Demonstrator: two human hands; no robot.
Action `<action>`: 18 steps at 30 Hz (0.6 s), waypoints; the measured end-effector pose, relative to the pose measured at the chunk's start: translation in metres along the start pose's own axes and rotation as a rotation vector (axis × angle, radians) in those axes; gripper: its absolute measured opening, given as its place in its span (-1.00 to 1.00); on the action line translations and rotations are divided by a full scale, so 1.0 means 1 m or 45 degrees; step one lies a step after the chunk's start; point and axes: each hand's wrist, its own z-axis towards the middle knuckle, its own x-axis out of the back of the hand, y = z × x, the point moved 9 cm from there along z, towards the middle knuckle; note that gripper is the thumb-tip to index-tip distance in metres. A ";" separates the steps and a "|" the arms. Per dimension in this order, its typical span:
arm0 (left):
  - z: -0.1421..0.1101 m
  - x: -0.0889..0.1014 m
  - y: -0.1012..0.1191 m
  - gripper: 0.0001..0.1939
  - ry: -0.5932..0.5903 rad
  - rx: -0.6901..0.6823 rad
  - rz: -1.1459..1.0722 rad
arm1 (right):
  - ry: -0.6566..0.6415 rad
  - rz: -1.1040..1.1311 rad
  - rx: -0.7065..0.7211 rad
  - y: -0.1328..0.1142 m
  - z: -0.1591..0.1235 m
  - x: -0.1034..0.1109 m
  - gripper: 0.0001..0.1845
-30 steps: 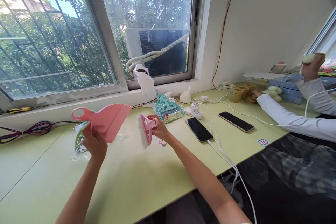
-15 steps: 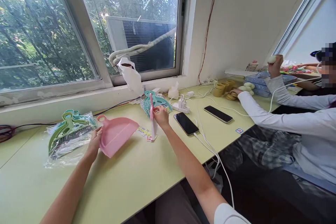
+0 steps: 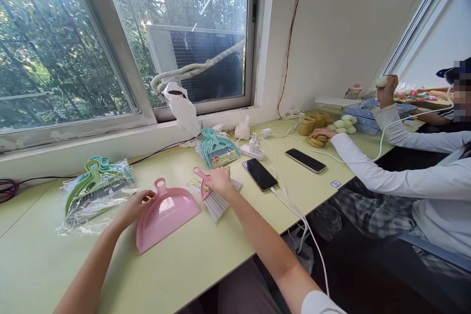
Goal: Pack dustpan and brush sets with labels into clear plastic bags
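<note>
A pink dustpan point(image 3: 169, 211) rests on the table, its ring handle toward the window. My left hand point(image 3: 136, 208) is closed on its upper left rim beside the handle. Right of it, a pink hand brush point(image 3: 217, 205) with pale bristles lies low at the tabletop, bristles toward me. My right hand point(image 3: 221, 181) is closed over the brush's right side, hiding part of its body. Under the brush shows a yellow printed card point(image 3: 196, 185). Behind it sits a wrapped teal dustpan and brush set point(image 3: 219, 149).
Green dustpan sets in clear plastic point(image 3: 97, 189) lie left. A charging phone point(image 3: 260, 174), another phone point(image 3: 305, 160) and a power strip point(image 3: 253, 152) with white cables are right. Further right, a co-worker's hand point(image 3: 324, 133) touches tan rings; the other holds a pale ball point(image 3: 381, 81).
The dustpan has gone from raised and tilted to flat on the table, nearer me. The brush has turned from upright to lying low, bristles spread toward me. Both hands moved down with them.
</note>
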 end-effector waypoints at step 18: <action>0.000 -0.003 -0.005 -0.55 0.024 -0.030 0.409 | 0.107 -0.034 0.120 -0.001 0.013 -0.020 -0.45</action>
